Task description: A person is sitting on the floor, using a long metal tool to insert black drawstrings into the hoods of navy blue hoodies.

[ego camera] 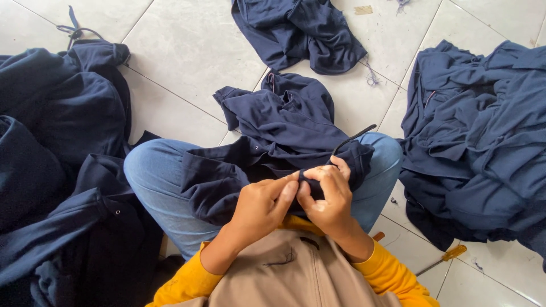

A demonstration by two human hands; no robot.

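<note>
Seated on a tiled floor [187, 51], a person pinches a fold of a navy garment [273, 131] draped over the knees, left hand [263, 206] and right hand [328, 200] both closed on it, fingertips touching. Heaps of navy garments [478, 136] lie left and right; a yellow-handled tool [443, 258] rests near right.

Garment [278, 133] draped across the person's lap, the hands, left [260, 207] and right [329, 200], meeting on its near edge. Garment piles on the floor [187, 51]: left pile [57, 142], right pile [483, 142]; a single crumpled piece [301, 31] ahead.
</note>
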